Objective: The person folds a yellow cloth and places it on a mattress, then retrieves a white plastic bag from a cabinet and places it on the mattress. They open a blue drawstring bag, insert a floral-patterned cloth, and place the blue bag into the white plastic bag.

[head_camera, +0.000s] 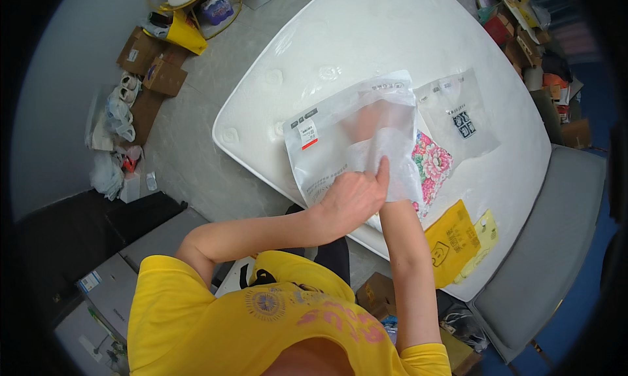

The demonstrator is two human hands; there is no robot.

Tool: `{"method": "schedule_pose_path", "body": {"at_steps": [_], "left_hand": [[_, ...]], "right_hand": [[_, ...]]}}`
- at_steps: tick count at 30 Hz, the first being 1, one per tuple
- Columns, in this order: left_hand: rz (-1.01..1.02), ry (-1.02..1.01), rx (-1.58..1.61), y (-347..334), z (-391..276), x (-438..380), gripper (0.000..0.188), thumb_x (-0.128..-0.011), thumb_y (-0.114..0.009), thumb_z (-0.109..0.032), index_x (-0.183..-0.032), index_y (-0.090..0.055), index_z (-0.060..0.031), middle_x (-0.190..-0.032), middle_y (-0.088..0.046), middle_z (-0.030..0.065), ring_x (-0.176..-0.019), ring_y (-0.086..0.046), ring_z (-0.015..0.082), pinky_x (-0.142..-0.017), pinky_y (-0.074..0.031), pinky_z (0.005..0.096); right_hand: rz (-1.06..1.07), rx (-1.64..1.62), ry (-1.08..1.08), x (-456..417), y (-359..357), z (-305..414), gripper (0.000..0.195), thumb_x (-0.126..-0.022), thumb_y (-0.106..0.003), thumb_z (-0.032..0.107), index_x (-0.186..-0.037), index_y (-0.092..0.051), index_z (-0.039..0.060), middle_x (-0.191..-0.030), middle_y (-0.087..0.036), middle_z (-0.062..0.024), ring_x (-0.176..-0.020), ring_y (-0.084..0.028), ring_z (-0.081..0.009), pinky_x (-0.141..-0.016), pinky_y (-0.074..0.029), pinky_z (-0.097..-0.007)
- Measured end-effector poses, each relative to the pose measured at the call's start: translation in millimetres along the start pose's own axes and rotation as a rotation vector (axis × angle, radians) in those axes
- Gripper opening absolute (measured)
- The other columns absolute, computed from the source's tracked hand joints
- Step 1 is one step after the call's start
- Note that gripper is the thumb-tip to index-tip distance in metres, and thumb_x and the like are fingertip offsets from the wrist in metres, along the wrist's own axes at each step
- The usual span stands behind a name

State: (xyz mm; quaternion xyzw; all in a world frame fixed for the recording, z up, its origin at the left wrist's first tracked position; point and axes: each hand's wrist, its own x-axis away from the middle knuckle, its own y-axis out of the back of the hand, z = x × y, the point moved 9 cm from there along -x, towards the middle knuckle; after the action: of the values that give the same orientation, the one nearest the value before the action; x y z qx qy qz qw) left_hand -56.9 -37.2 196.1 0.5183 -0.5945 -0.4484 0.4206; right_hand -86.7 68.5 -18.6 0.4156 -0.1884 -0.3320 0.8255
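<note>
A large frosted plastic bag (324, 150) with printing and a label lies across the near part of the white mattress (363, 37). My left hand (355, 199) grips its near side, index finger stretched over a white sheet-like layer (392, 165). Beneath that layer runs my right forearm, and my right hand (370, 121) shows blurred through the plastic, deep inside the bag. What its fingers do is hidden. A pink floral fabric piece (434, 162) pokes out at the bag's right. Beyond it lies another translucent printed bag (463, 118).
Yellow printed bag (454, 243) and a paler yellow bag (483, 238) rest near the mattress's right corner. A grey padded bench (544, 248) borders the right. Cardboard boxes (164, 77) stand on the floor to the left; clutter (559, 86) lines the far right.
</note>
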Motion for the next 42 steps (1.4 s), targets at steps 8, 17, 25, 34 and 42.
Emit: {"method": "schedule_pose_path", "body": {"at_steps": [8,17,25,34,42], "left_hand": [[-0.381,-0.07,0.041,42.4,58.5,4.6,0.056,-0.069,-0.056,-0.004,-0.122,-0.043,0.0075,-0.055,-0.053,0.0105,-0.05,-0.058,0.0225,-0.045,-0.047,0.0336],[-0.091,0.343,0.236,43.7,169.9,18.2,0.031,-0.075,-0.049,0.0,-0.104,-0.06,0.0018,-0.073,-0.06,0.0217,-0.068,-0.06,0.0348,-0.066,-0.048,0.0395],[-0.234,0.397,0.374,53.8,163.0,74.0,0.035,-0.076,-0.045,0.001,-0.108,-0.059,-0.0007,-0.078,-0.06,0.0242,-0.071,-0.06,0.0339,-0.067,-0.046,0.0378],[-0.155,0.938,0.697,-10.6,76.5,182.5,0.033,-0.078,-0.043,-0.003,-0.107,-0.059,0.002,-0.072,-0.062,0.0142,-0.063,-0.059,0.0172,-0.059,-0.045,0.0291],[-0.464,0.918,1.364,-88.4,-127.4,194.8,0.029,-0.076,-0.052,-0.006,-0.105,-0.059,-0.0081,-0.075,-0.061,0.0085,-0.065,-0.056,0.0161,-0.061,-0.046,0.0301]], "right_hand": [[0.324,0.813,-0.124,22.7,-30.4,16.1,0.099,-0.066,-0.065,0.053,-0.142,-0.01,0.0204,-0.144,-0.02,-0.0064,-0.129,-0.022,-0.0267,-0.096,-0.025,-0.0601],[0.462,0.753,-0.054,31.8,-60.6,54.3,0.114,-0.058,-0.073,0.055,-0.143,-0.002,0.028,-0.148,-0.012,-0.0048,-0.135,-0.009,-0.0285,-0.096,-0.016,-0.0686],[0.612,0.4,0.055,89.2,-113.3,22.3,0.092,-0.073,-0.06,0.052,-0.143,-0.009,0.0211,-0.149,-0.01,-0.0089,-0.137,-0.007,-0.0277,-0.106,-0.005,-0.0557],[0.858,0.38,0.052,197.1,-113.6,99.4,0.087,-0.072,-0.058,0.057,-0.142,-0.018,0.0244,-0.148,-0.012,-0.0102,-0.135,-0.011,-0.0363,-0.094,-0.006,-0.0737],[1.058,0.408,0.408,378.0,-105.4,16.4,0.101,-0.063,-0.064,0.06,-0.142,-0.014,0.0214,-0.145,-0.017,-0.016,-0.132,-0.019,-0.0377,-0.095,-0.011,-0.067]]}}
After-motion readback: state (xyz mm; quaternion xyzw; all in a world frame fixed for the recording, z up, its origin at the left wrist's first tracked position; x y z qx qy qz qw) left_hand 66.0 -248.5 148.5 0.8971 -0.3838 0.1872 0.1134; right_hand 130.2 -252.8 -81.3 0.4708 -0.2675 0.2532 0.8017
